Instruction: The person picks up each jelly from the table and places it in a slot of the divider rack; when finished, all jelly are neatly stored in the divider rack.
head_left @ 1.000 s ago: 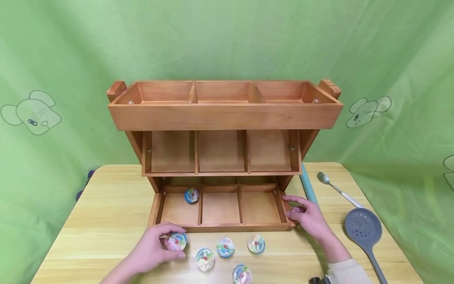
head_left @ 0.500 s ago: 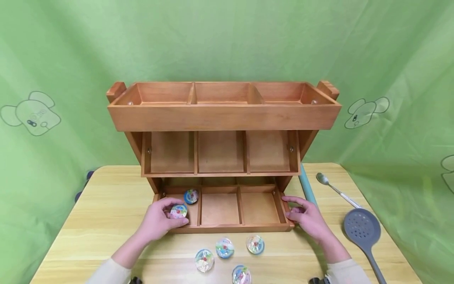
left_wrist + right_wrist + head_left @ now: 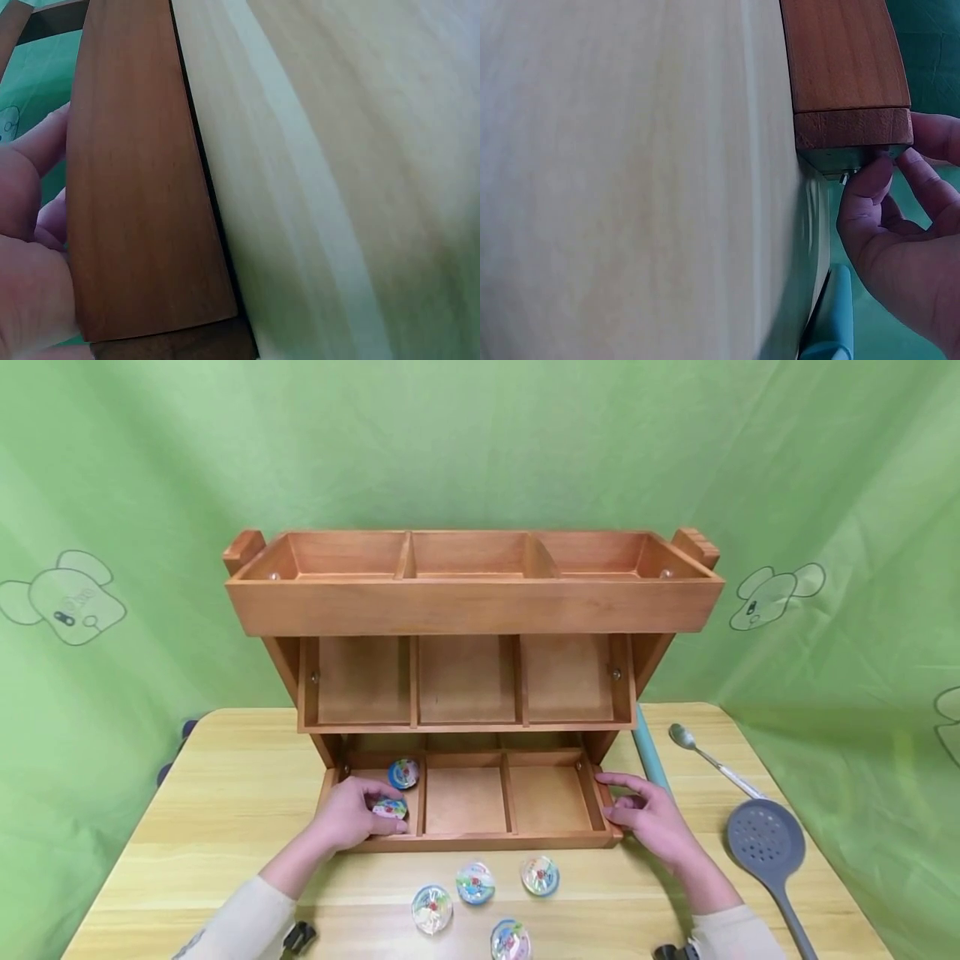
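Note:
A three-tier wooden rack (image 3: 480,608) stands on the table, each tier split into three compartments. In the bottom left compartment my left hand (image 3: 351,814) pinches a small round jelly cup (image 3: 390,808) by its sides, thumb toward the front. Just behind it, against the divider, lies another jelly cup (image 3: 403,773) with a blue rim. The left wrist view has only the rack's front board (image 3: 142,180) with part of the left hand (image 3: 34,225) behind it; the cup is hidden there. My right hand (image 3: 651,818) grips the rack's bottom right end, its thumb against the corner (image 3: 855,129).
Several jelly cups (image 3: 476,883) lie on the table (image 3: 187,827) before the rack. At the right are a metal spoon (image 3: 716,762) and a grey slotted turner (image 3: 767,843). A teal tube (image 3: 651,752) lies beside the rack. Green curtains (image 3: 480,443) surround the table.
My left hand has carried a jelly cup from the table in front, over the rack's front board, into the bottom left compartment and then slightly right. The right hand has stayed in place.

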The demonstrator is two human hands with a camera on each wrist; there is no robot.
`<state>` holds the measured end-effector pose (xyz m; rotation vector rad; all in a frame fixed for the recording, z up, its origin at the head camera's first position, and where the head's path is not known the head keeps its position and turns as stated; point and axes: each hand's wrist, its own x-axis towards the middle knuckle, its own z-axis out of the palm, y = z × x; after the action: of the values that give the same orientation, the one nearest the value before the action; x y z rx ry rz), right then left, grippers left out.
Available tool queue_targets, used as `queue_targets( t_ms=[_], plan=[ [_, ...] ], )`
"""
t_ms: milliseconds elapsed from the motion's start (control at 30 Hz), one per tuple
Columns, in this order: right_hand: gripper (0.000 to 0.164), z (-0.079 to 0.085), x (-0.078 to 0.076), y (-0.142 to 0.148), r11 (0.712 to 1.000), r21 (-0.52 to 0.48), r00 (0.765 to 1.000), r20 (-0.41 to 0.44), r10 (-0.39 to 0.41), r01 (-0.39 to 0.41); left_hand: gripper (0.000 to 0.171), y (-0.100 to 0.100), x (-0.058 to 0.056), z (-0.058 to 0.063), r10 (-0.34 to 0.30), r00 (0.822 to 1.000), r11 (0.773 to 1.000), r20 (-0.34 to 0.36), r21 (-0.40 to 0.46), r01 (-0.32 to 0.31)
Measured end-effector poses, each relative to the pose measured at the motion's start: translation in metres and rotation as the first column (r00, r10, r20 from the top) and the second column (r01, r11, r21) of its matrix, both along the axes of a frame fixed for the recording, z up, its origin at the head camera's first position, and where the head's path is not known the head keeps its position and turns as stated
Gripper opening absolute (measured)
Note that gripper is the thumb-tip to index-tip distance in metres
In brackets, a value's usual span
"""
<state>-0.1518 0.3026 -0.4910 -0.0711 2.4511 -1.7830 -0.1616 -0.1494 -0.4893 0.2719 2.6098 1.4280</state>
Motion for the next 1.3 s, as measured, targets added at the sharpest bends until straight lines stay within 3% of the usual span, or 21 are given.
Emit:
queue_targets(
  t_ms=[167,400,500,733,867,1000,1100,1133,1200,1267,1300],
  plan=[
    [0.056,-0.002,-0.001,0.002,1.0,0.008,1.0,0.007,-0.005,0.005,0.037,0.001,-0.001,-0.001,-0.016,0.999,1.0,0.03,-0.011,0.017],
    [0.056,-0.001,0.0,0.002,1.0,0.0,1.0,0.012,-0.01,0.01,0.025,0.001,-0.002,-0.002,-0.116,0.993,0.993,0.011,0.008,0.116],
    [0.057,0.0,0.0,0.002,1.0,-0.008,1.0,0.013,-0.009,0.009,0.028,0.002,-0.002,-0.001,-0.141,0.99,0.989,0.023,0.04,0.14],
    [0.056,0.003,0.001,0.001,1.0,-0.012,1.0,0.007,-0.014,0.014,0.033,0.005,-0.003,0.001,-0.115,0.992,0.991,0.055,0.074,0.111],
    [0.056,0.002,0.001,0.001,1.0,-0.004,1.0,-0.001,-0.013,0.013,0.031,0.005,0.0,0.002,-0.103,0.994,0.993,0.027,0.054,0.102],
    [0.056,0.0,0.001,0.002,1.0,0.003,1.0,-0.01,-0.008,0.008,0.035,0.01,0.016,0.008,-0.038,0.994,0.996,-0.102,-0.079,0.03],
    [0.055,-0.001,0.001,0.001,1.0,0.003,1.0,-0.014,-0.005,0.005,0.044,0.017,0.037,0.015,0.046,0.969,0.988,-0.243,-0.129,-0.079],
    [0.055,-0.001,0.001,0.001,1.0,0.001,1.0,-0.015,-0.005,0.006,0.045,0.018,0.044,0.017,0.078,0.954,0.988,-0.288,-0.106,-0.113],
    [0.055,-0.001,0.001,0.001,1.0,0.003,1.0,-0.018,-0.004,0.004,0.043,0.021,0.058,0.02,0.15,0.929,0.988,-0.338,0.03,-0.148],
    [0.055,-0.001,0.002,0.001,1.0,0.005,1.0,-0.019,-0.002,0.002,0.037,0.021,0.071,0.021,0.189,0.926,0.971,-0.326,0.202,-0.127],
    [0.055,-0.001,0.002,0.001,1.0,0.007,1.0,-0.019,-0.001,0.002,0.034,0.021,0.078,0.021,0.197,0.935,0.952,-0.294,0.285,-0.111]
  ],
)
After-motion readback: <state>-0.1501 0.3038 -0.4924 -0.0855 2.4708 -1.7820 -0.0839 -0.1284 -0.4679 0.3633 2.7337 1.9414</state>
